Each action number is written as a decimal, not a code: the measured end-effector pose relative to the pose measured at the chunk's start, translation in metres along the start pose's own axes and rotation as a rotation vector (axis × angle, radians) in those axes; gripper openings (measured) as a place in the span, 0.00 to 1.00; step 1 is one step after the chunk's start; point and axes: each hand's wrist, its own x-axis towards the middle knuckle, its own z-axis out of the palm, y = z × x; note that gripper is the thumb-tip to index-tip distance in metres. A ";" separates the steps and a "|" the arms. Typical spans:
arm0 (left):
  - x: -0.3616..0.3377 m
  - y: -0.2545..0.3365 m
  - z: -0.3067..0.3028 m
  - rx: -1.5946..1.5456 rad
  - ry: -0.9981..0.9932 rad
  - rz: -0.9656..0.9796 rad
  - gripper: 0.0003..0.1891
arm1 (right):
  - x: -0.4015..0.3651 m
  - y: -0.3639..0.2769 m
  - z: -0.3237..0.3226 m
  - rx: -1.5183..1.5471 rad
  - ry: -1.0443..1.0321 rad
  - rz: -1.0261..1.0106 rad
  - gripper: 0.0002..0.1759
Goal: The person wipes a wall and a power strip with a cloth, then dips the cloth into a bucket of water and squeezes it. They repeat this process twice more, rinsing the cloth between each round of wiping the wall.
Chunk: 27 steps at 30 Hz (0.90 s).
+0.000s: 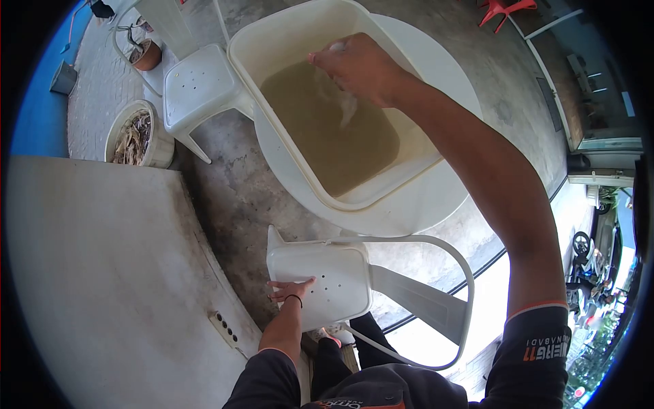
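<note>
My right hand point(357, 67) is closed above the murky water in a large cream plastic basin point(315, 178). A whitish, wet-looking cloth point(348, 109) trails below my fist toward the water, and a bit of white shows between the fingers. The basin stands on a round white table point(443, 58). Down at the lower left, my left hand point(293, 291) lies on the seat edge of a white metal chair point(340, 273), its fingers spread and a dark band round the wrist.
Another white chair point(201, 78) stands left of the table, near a white pot of dry leaves point(158, 146) and a small potted plant point(146, 58). A pale counter or wall with a socket strip point(223, 329) fills the left. A red chair point(504, 10) is far right.
</note>
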 end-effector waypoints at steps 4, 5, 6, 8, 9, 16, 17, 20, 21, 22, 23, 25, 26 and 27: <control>-0.009 0.004 -0.002 0.054 0.024 -0.014 0.88 | 0.002 -0.001 0.010 -0.370 0.125 -0.132 0.21; -0.010 0.004 -0.004 0.061 0.016 -0.018 0.88 | 0.006 -0.001 0.013 -0.447 0.081 -0.129 0.22; -0.008 0.003 -0.004 0.068 0.007 -0.022 0.88 | 0.013 -0.001 0.014 -0.523 0.036 -0.127 0.23; -0.001 0.000 -0.003 0.028 -0.032 0.009 0.89 | 0.025 -0.001 0.019 -0.671 -0.092 -0.136 0.26; 0.000 -0.001 -0.002 0.018 -0.037 0.019 0.89 | 0.031 0.002 0.022 -0.743 -0.173 -0.147 0.27; -0.001 -0.002 -0.003 0.007 -0.029 0.021 0.89 | 0.028 0.040 0.053 -1.440 -0.415 -0.103 0.43; -0.001 -0.002 -0.003 0.012 -0.029 0.017 0.89 | 0.028 0.039 0.054 -1.378 -0.424 -0.101 0.42; 0.004 0.000 -0.001 0.025 -0.041 0.011 0.89 | 0.038 0.040 0.047 -1.126 -0.472 -0.118 0.34; 0.004 0.000 -0.001 0.033 -0.046 0.009 0.89 | 0.044 0.035 0.040 -0.992 -0.503 -0.135 0.30; 0.003 0.000 -0.001 0.031 -0.048 0.017 0.89 | 0.047 0.033 0.037 -0.856 -0.528 -0.151 0.26; 0.003 -0.001 -0.001 0.031 -0.049 0.025 0.89 | 0.049 0.032 0.033 -0.737 -0.489 -0.061 0.22; 0.003 -0.002 -0.002 0.036 -0.045 0.029 0.89 | 0.037 -0.001 0.019 -0.494 -0.404 0.119 0.17; 0.004 -0.001 -0.001 0.039 -0.042 0.026 0.89 | 0.027 -0.015 0.015 -0.357 -0.392 0.091 0.18; 0.004 -0.001 0.000 0.042 -0.040 0.022 0.89 | 0.014 -0.026 0.013 -0.220 -0.379 0.064 0.21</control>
